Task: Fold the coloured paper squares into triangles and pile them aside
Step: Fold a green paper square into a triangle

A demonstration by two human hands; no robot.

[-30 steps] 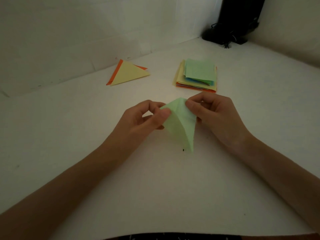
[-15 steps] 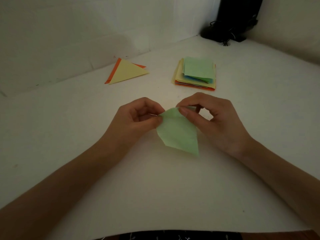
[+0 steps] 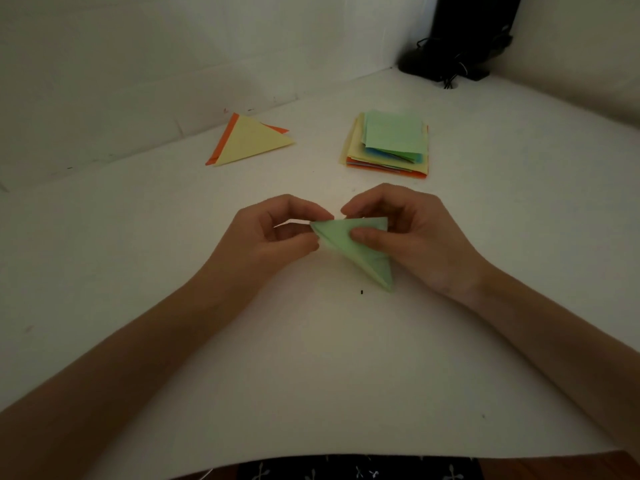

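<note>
A light green paper folded into a triangle is held just above the white table at its middle. My left hand pinches its left corner between thumb and fingers. My right hand pinches its upper right part, thumb on the front face. Farther back on the right lies a stack of coloured paper squares with a green sheet on top. At the back left lies a small pile of folded triangles, a yellow one over an orange one.
White walls close off the table at the back and left. A black stand with cables occupies the far right corner. A small dark speck lies on the table below the green paper.
The green paper went from a loosely bent sheet to a flatter folded triangle, and both hands shifted their pinch along its top edge while staying in the same spot.
</note>
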